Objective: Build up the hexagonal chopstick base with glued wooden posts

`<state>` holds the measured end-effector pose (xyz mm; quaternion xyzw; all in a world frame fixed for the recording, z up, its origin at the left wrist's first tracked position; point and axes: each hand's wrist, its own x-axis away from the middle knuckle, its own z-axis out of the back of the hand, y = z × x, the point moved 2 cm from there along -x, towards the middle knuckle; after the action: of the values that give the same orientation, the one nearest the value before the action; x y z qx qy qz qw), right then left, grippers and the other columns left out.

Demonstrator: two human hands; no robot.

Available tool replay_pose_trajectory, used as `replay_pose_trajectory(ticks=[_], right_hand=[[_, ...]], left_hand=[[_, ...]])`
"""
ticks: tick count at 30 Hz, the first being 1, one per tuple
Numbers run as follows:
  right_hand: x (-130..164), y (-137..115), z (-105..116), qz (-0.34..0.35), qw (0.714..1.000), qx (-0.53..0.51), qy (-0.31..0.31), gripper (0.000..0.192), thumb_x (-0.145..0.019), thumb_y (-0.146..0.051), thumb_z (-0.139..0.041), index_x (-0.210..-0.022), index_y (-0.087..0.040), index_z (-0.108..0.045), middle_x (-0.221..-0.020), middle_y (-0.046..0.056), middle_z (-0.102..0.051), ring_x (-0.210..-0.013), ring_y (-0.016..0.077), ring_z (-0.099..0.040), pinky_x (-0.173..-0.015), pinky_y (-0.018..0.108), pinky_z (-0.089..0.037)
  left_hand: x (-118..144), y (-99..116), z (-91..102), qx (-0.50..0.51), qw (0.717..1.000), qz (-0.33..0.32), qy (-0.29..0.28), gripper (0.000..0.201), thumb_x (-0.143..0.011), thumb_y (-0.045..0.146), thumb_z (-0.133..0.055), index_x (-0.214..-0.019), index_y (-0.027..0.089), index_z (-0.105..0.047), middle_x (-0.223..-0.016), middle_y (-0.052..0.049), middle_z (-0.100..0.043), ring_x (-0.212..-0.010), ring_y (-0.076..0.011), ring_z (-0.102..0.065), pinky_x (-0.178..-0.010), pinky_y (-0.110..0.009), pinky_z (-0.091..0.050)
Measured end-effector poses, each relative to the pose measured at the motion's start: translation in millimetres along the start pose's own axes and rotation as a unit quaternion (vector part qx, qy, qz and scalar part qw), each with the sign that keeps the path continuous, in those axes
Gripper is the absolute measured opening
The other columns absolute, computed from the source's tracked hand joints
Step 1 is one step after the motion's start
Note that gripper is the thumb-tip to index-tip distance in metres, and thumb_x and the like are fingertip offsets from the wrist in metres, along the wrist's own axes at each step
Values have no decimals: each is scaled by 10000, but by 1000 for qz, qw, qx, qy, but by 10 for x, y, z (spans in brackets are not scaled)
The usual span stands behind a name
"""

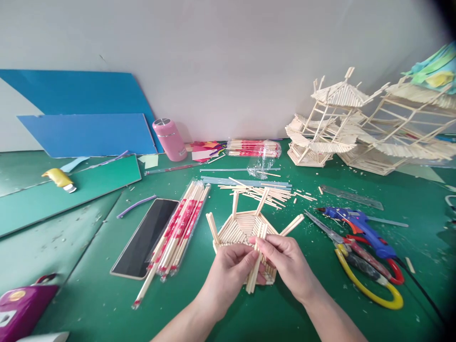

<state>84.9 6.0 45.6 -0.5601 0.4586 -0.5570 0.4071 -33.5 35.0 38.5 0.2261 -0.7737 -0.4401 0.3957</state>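
Between them, my left hand (233, 270) and my right hand (285, 261) pinch a small bundle of thin wooden sticks (253, 275), tilted slightly to the right. Both are closed, with thumbs and fingertips on the sticks. Beneath and behind the bundle rests a many-sided base (228, 230) built of rows of sticks, with several stick posts (235, 205) rising from its corners. My hands and the bundle hide its near part. Beyond it lies a pile of loose sticks (267, 194), some cut short.
To the right lie a blue glue gun (363, 221), scissors (370, 275) and a clear ruler (352, 197). Packed chopsticks (181, 228) and a phone (142, 242) are on the left. Stick-built pagoda models (327, 118) and a pink bottle (170, 140) stand along the wall.
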Motion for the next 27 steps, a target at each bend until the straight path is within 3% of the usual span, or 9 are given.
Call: replay_pose_trajectory(ticks=[6, 11, 14, 27], right_hand=[[-15, 84, -2, -3, 1000, -21, -19, 302, -794, -374, -511, -580, -163, -533, -463, -31, -497, -422, 130, -533, -410, 229, -381], [-37, 155, 33, 30, 999, -10, 29, 234, -790, -347, -539, -788, -144, -656, -495, -27, -531, -470, 111, -518, -451, 219, -393], [-58, 213, 24, 13, 999, -36, 26, 264, -789, -372, -534, -848, -149, -661, -483, -33, -524, -438, 106, -508, -420, 218, -385], [-90, 251, 8, -7, 997, -67, 37, 319, -759, -406, -559, -858, -122, -668, -444, -32, -499, -409, 99, -473, -392, 212, -369]], left_hand=[[-18, -12, 10, 14, 1000, 15, -24, 288, -768, 335, -553, -631, 89, -613, -563, -52, -621, -516, -135, -578, -531, -237, -446], [-17, -23, 17, 34, 999, 26, -20, 235, -762, 316, -567, -738, 89, -624, -612, -51, -635, -531, -150, -602, -550, -267, -473], [-17, -19, 23, 37, 999, 28, -20, 235, -761, 312, -567, -714, 89, -620, -609, -50, -635, -523, -146, -604, -552, -265, -481], [-29, -36, 31, 53, 998, 41, -22, 242, -743, 324, -587, -682, 93, -628, -607, -52, -641, -507, -138, -606, -512, -235, -474]])
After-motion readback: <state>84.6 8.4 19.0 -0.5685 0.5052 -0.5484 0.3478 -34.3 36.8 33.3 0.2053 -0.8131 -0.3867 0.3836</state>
